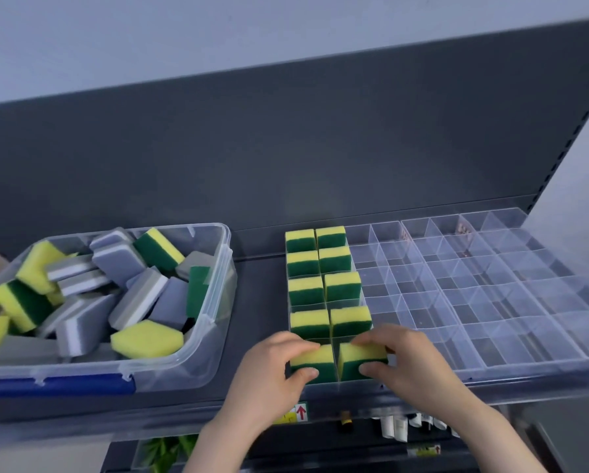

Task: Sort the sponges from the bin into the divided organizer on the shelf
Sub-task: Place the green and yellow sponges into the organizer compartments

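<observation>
The left hand pinches the left sponge. The right hand pinches the right sponge beside it, in the clear organizer under both hands.

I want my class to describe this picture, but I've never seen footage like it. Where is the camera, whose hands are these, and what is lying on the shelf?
There is no machine here. One camera sits on a person's head and looks forward and down, so you see that person's own two bare hands. On the dark shelf, a clear bin stands on the left, heaped with grey sponges and yellow-and-green sponges. To its right lies a clear divided organizer. Its two leftmost columns hold the sorted sponges, all yellow-and-green. In the nearest row, the left hand pinches the front-left sponge and the right hand pinches the front-right sponge, each with fingers on top and thumb in front.
</observation>
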Demonstrator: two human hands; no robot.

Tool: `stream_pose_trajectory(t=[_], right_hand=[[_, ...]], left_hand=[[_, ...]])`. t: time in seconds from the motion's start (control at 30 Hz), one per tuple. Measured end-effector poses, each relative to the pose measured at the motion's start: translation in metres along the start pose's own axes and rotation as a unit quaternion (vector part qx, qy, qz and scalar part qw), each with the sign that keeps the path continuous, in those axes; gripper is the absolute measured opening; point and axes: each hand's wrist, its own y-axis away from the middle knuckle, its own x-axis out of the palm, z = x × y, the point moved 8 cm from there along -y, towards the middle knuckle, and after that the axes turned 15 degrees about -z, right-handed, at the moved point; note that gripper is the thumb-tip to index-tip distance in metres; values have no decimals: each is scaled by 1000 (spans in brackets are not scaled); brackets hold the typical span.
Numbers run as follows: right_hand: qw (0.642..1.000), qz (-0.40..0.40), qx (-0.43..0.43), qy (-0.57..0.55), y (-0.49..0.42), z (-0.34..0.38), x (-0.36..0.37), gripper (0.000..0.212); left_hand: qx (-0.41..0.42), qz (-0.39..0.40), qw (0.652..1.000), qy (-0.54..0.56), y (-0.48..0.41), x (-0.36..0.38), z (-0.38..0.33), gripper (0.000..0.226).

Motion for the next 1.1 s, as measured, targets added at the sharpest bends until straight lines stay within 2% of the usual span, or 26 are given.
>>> stream_pose_trajectory(t=[0.2, 0.4, 0.53, 0.63, 0.77, 0.9, 1.1], right_hand=[[997, -1, -42, 69, 3, 5, 9, 29], [995, 14, -43, 93, 5, 4, 10, 33], [994, 24, -41, 94, 5, 5, 9, 35], [997, 24, -15, 71, 4, 3, 4, 44], [999, -36, 19, 24, 0, 4, -13, 42], [997, -75, 15, -21, -7, 24, -18, 33], [995, -70, -31, -57, -24, 84, 7, 33]], left_hand=[[16, 8, 1000, -21, 3, 7, -4, 32], [14, 23, 999, -42, 8, 7, 0, 35], [13, 27, 998, -48, 8, 5, 0, 39], [20, 30, 998, -56, 6, 2, -2, 50], [26, 7, 999, -47, 4, -12, -2, 61], [39, -23, 999, -30, 2, -37, -3, 54], [50, -61, 996, -45, -5, -99, 19, 37]])
